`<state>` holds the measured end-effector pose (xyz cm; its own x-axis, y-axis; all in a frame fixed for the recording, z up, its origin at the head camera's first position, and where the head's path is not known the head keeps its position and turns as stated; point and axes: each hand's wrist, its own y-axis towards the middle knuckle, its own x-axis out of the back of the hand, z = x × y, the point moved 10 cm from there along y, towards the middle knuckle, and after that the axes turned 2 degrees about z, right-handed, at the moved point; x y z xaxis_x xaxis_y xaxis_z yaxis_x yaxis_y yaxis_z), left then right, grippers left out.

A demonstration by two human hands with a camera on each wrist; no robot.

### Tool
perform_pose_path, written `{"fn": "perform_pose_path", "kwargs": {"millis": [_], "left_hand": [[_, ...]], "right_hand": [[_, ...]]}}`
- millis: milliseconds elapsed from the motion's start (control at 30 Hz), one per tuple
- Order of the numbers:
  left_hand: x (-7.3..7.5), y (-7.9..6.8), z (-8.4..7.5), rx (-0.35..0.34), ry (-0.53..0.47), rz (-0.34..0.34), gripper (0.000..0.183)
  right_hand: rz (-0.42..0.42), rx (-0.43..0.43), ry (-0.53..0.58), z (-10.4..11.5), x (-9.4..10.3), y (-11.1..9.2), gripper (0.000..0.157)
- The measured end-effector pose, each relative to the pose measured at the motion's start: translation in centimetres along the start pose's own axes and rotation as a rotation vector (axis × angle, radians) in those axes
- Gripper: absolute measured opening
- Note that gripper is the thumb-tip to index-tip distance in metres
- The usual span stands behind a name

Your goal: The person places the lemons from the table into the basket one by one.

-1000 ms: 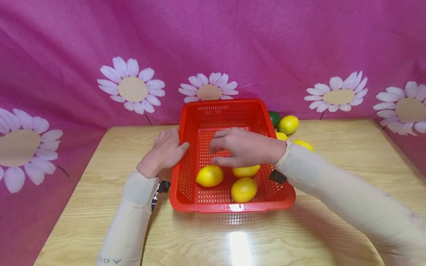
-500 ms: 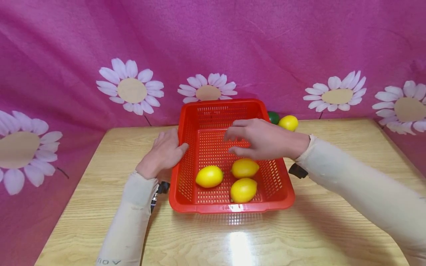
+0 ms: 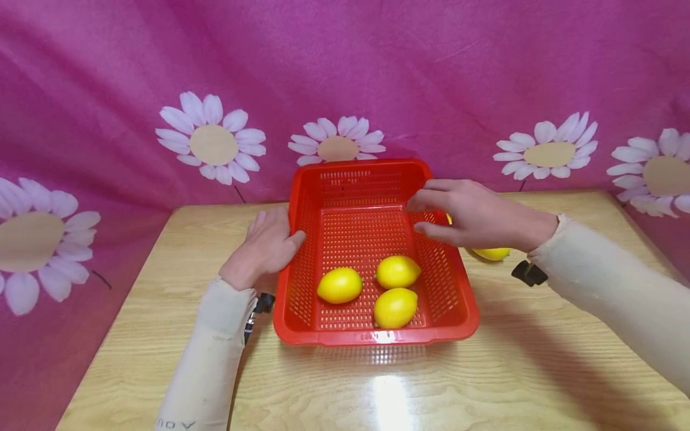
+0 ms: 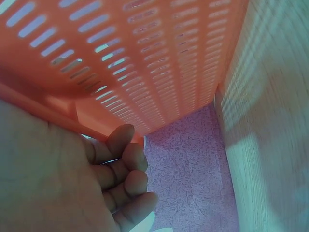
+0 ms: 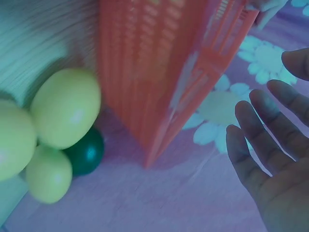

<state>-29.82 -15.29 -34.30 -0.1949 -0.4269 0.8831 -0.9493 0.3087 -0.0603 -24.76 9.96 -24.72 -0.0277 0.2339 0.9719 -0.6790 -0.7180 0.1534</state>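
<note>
- A red perforated plastic basket [image 3: 356, 233] stood on a wood-grain table [image 3: 259, 383], its far end near a magenta daisy-print cloth [image 3: 377, 60].
- The person's left hand [image 3: 264, 245] held the basket's left rim, thumb over the edge and fingers outside.
- The right hand [image 3: 474, 209] was empty, its fingers loosely parted in a wide grip above the basket's right wall.
- Inside, in the near half, lay three yellow lemons: one left [image 3: 340, 285], two close together right [image 3: 398, 272].
- Outside, right of the basket, three more lemons [image 5: 66, 108] clustered beside a dark green fruit [image 5: 88, 152].
</note>
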Motion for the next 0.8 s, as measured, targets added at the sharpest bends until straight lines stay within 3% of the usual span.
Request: {"fn": "perform_pose_path", "kwargs": {"millis": [233,433,600,800], "left_hand": [[-0.1,0.3,0.2,0.03,0.043,0.022,0.03],[-0.3,-0.1,0.5,0.064,0.072,0.046,0.04],[-0.2,-0.5,0.6,0.104,0.076,0.067,0.052],[0.1,-0.1,0.2,0.081,0.065,0.062,0.046]], "right_hand": [[-0.036,-0.064,-0.014,-2.9,0.6,-2.7,0.027],[-0.013,-0.135,-0.039,-5.6,-0.4,-4.7,0.028],[-0.041,-0.156,-0.065,-7.6,-0.7,-6.1,0.027],[-0.047,-0.204,-0.067,-9.8,-1.4,-7.7,0.028]]}}
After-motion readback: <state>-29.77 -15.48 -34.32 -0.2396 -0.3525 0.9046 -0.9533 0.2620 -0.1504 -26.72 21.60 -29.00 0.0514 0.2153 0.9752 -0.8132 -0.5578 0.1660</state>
